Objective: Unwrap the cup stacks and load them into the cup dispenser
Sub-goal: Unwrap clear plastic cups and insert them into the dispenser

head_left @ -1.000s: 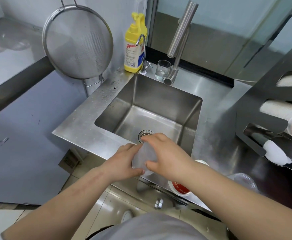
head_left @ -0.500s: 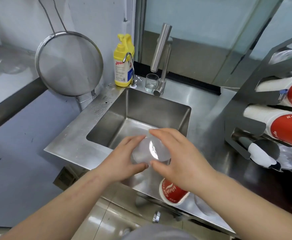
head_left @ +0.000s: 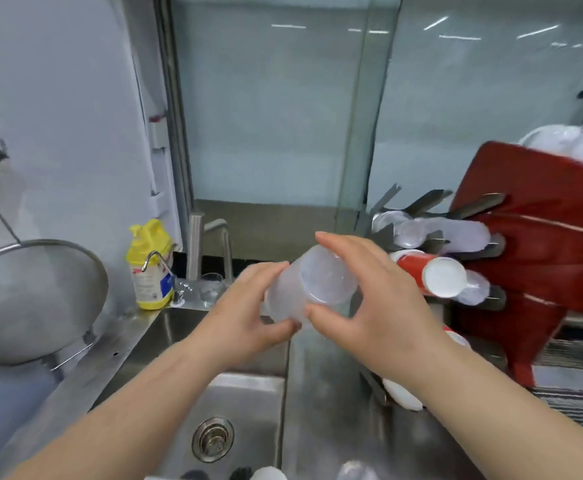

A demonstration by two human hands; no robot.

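Both hands hold a stack of clear plastic cups (head_left: 312,285) in the air above the sink, its round end facing me. My left hand (head_left: 248,317) grips the stack's left side from below. My right hand (head_left: 376,299) grips its right end, thumb under and fingers over. To the right stands the cup dispenser (head_left: 542,271), a red body with dark metal slots. A red paper cup stack (head_left: 432,277) and clear cup stacks (head_left: 439,232) stick out of it towards me. More white-bottomed cups (head_left: 400,394) show under my right forearm.
A steel sink (head_left: 234,410) with a drain lies below my arms. Behind it stand a tap (head_left: 213,247), a yellow soap bottle (head_left: 149,265) and a small glass (head_left: 211,289). A large mesh strainer (head_left: 33,299) hangs at the left wall. A glass partition rises behind.
My hands have lifted the clear cup stack up from low over the sink towards the dispenser. The view has tilted up and right, so the dispenser's red body shows.
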